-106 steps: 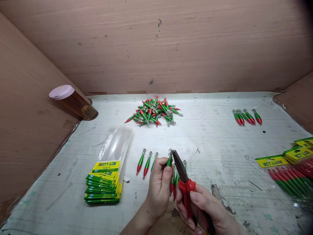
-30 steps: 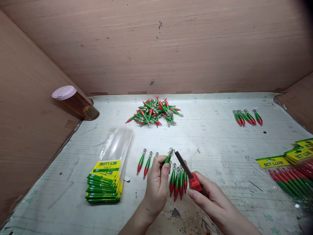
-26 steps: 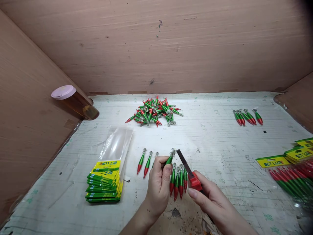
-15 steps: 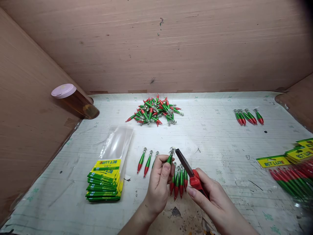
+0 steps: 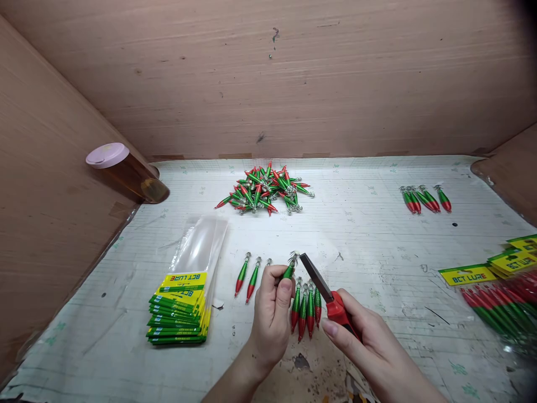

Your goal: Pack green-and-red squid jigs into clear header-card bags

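Note:
Between its thumb and fingers, my left hand (image 5: pixel 272 310) grips a green fishing lure (image 5: pixel 289 271), hook crown upward. My right hand (image 5: pixel 364 336) is closed on the red handles of a pair of scissors (image 5: pixel 315 277). The blade tips are close beside the lure's hooks; whether they touch is unclear. Just right of my left hand lie several red and green lures (image 5: pixel 309 313) in a row. To its left are two more lures (image 5: pixel 253 284) and a third partly behind my fingers.
A pile of lures (image 5: pixel 264 190) lies at the back middle. Clear bags with yellow headers (image 5: pixel 180 302) are stacked at left, near a lidded bottle (image 5: pixel 130 173). Several lures (image 5: pixel 425 200) lie back right; filled lure packs (image 5: pixel 490 296) lie at the right edge. Wooden walls (image 5: pixel 268 101) surround the table.
My left hand has turned slightly, and the held lure has shifted a little left. The scissors stay beside its hooks. The whole view has shifted very slightly.

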### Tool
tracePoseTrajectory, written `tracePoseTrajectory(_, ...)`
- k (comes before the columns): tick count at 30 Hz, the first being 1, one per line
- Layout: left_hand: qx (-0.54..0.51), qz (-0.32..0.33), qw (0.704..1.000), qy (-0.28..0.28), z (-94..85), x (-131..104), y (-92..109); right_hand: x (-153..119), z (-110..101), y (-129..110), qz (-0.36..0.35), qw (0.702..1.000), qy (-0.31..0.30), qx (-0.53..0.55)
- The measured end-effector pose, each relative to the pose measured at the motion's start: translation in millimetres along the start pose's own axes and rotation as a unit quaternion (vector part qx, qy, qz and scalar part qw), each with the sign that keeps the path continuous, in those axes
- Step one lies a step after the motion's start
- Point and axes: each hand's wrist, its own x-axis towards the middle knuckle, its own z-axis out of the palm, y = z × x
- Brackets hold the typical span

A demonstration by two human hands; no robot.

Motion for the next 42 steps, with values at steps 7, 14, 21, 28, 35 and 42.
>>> tracePoseTrajectory(7,-0.03,-0.024,0.999,-0.013,0.8,1,3,-1,0,-2,-0.001,1.0,0.012,-0.01)
tracePoseTrajectory(14,0.002,-0.003,1.0,-0.008,-0.6,0,2,-3,1,-3,-0.032,0.996,0.048,-0.069)
tracePoseTrajectory(21,0.082,0.06,0.995,-0.016,-4.7,1,1,-5,-2,-3,-0.044,0.992,0.048,-0.105)
tracePoseTrajectory(28,0.124,0.09,0.987,-0.045,-10.4,3,7,-4,-7,-7,-0.046,0.998,0.029,-0.036)
tracePoseTrajectory(35,0.161,0.088,0.983,-0.032,-13.0,4,8,-5,-8,-9,-0.017,0.999,0.022,0.019)
tracePoseTrajectory(42,-0.041,-0.063,0.995,-0.061,-7.4,6,7,-5,-6,9,0.08,0.978,-0.014,0.193)
